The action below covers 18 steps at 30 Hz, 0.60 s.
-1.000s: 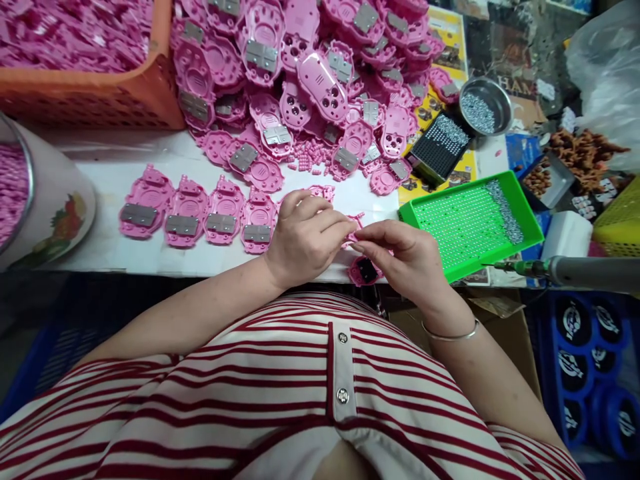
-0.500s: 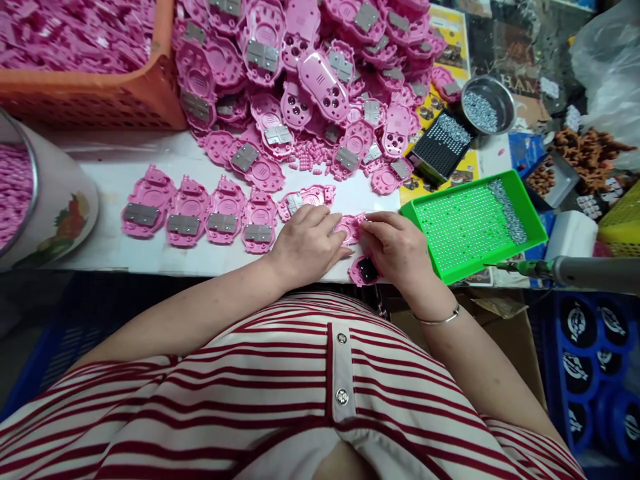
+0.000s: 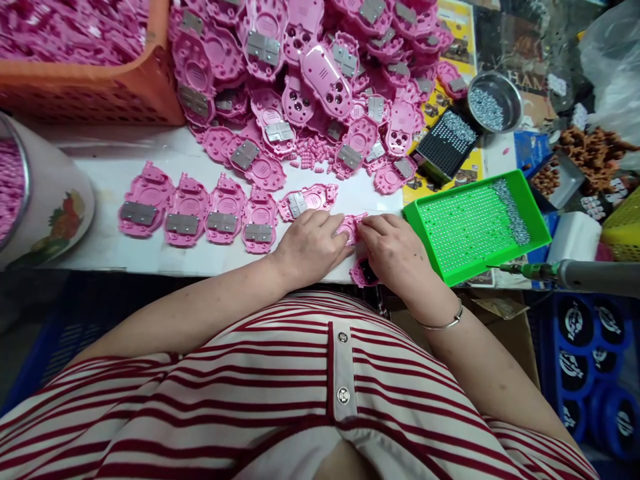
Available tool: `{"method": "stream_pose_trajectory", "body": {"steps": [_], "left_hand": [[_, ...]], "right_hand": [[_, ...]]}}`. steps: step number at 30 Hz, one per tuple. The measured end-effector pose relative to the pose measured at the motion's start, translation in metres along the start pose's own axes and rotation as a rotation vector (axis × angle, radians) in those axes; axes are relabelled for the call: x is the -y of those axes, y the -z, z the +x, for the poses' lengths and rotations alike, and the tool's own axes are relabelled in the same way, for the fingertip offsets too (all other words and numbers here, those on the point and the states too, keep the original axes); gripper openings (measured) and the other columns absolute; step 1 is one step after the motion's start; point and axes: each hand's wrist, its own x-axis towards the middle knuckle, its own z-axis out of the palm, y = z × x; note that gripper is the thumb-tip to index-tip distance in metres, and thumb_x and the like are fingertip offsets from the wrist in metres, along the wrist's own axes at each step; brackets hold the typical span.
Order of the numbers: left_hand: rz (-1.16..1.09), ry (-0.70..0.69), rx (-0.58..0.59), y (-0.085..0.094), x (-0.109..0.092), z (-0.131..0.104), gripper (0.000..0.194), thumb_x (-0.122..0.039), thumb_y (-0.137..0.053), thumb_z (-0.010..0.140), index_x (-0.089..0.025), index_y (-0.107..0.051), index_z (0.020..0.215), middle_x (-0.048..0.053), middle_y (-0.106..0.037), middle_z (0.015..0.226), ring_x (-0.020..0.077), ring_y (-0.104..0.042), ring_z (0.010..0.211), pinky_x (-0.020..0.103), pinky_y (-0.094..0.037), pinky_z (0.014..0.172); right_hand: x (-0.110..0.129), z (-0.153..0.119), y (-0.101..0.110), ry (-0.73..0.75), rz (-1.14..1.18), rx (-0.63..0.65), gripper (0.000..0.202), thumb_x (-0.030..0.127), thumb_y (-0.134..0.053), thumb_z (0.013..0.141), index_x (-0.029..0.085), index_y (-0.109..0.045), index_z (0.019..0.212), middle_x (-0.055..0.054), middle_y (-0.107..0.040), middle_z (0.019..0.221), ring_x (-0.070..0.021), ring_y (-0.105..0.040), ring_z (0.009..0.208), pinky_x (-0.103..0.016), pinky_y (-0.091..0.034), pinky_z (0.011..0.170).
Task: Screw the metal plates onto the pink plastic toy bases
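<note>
A pink plastic casing half (image 3: 349,231) lies on the white tabletop between my hands, partly covered by fingers. My left hand (image 3: 311,248) is closed on its left side, holding it down. At its upper right edge my right hand (image 3: 393,252) is pinched; any small part between those fingertips is hidden. Another pink casing with a dark square (image 3: 366,272) sits at the table edge, partly under my right hand. Just beyond my left fingers rests a pink casing with a metal plate (image 3: 309,201). Several similar casings (image 3: 221,212) stand in a row to the left.
A heap of pink casings (image 3: 325,80) fills the back, beside an orange basket (image 3: 165,87) and a bucket (image 3: 60,200). To the right are a green tray (image 3: 465,227) of screws, a black screw box (image 3: 443,150), a metal bowl (image 3: 517,110) and a powered screwdriver (image 3: 590,275).
My right hand has shifted slightly down and left over the dark-squared casing, covering more of it. My left hand stays on the casing half. The view has shifted a little.
</note>
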Motion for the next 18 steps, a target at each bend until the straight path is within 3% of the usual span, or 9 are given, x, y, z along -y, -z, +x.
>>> {"method": "stream_pose_trajectory", "body": {"steps": [6,13,18], "left_hand": [[-0.016,0.021,0.049,0.0,-0.002,0.001,0.027,-0.034,-0.059,0.096,-0.013,-0.076,0.095,0.014,-0.071,0.108,0.0266,-0.062,0.093,0.04,-0.047,0.081],[0.008,0.026,0.056,-0.001,-0.005,0.002,0.025,-0.034,-0.06,0.095,-0.015,-0.076,0.094,0.013,-0.071,0.105,0.0263,-0.062,0.091,0.04,-0.047,0.08],[0.004,0.039,0.054,-0.003,-0.005,0.003,0.025,-0.033,-0.059,0.095,-0.015,-0.076,0.094,0.013,-0.071,0.104,0.026,-0.062,0.092,0.04,-0.048,0.082]], "right_hand": [[-0.001,-0.003,0.004,-0.077,-0.033,-0.007,0.027,0.016,-0.046,0.093,0.016,-0.068,0.109,-0.009,-0.072,0.111,-0.0245,-0.058,0.095,-0.04,-0.04,0.082],[0.003,-0.017,-0.003,-0.102,-0.005,-0.062,0.038,0.017,-0.042,0.095,0.011,-0.058,0.13,-0.015,-0.065,0.128,-0.0258,-0.054,0.11,-0.039,-0.041,0.091],[-0.002,-0.014,-0.005,-0.094,0.018,-0.054,0.035,0.024,-0.039,0.099,0.015,-0.062,0.123,-0.012,-0.067,0.121,-0.0245,-0.053,0.101,-0.038,-0.04,0.087]]}}
